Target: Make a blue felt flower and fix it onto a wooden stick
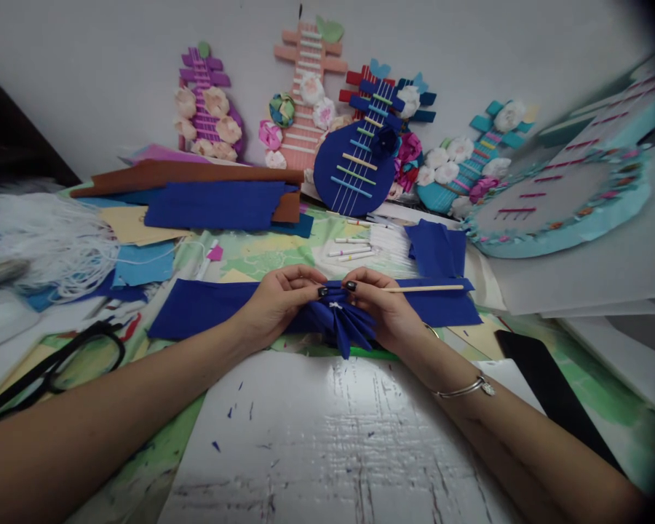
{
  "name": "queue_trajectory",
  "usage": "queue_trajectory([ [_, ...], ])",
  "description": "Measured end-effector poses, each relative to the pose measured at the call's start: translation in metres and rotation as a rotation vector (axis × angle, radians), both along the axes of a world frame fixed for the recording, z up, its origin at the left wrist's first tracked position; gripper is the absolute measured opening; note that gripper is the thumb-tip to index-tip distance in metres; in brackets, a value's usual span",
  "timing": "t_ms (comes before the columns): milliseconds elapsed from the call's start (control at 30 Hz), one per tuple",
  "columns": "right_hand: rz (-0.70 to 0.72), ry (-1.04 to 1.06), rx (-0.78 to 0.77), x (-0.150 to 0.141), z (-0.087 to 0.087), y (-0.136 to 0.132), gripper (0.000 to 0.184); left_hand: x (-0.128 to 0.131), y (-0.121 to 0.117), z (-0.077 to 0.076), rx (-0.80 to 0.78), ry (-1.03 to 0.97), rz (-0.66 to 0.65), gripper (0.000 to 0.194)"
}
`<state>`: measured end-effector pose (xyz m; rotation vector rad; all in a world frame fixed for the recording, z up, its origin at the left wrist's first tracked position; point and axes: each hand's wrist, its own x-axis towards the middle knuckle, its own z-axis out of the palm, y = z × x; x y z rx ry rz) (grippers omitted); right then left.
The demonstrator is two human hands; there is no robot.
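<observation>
Between both hands is a piece of dark blue crepe paper (343, 329), gathered in the middle by a white string (335, 305) and fanned out in pleats below it. My left hand (284, 300) pinches its upper left edge between thumb and fingers. From the right, my right hand (385, 302) pinches the same upper edge, the fingertips of both hands close together. A thin wooden stick (431, 289) juts out rightward from behind my right fingers; whether they grip it is hidden. Behind the hands lies a long blue paper strip (196, 309).
Scissors with black handles (84, 356) lie at left, near a heap of white string (44, 240). A scuffed white board (349, 437) is in front. Cotton swabs (387, 247) and a folded blue paper (439, 247) lie behind. Decorated paper lutes (354, 171) lean on the wall.
</observation>
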<state>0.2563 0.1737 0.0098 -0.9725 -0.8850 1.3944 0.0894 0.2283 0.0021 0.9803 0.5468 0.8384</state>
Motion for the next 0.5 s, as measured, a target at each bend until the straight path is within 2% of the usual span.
queue_trajectory([
  [333, -0.010, 0.001, -0.018, 0.001, -0.001, 0.000, 0.012, 0.000, 0.002, -0.006, 0.037, 0.010, 0.018, 0.017],
  [500, -0.031, -0.013, -0.079, 0.000, 0.002, 0.000, 0.014, -0.001, 0.004, -0.011, 0.069, 0.034, 0.004, 0.018],
])
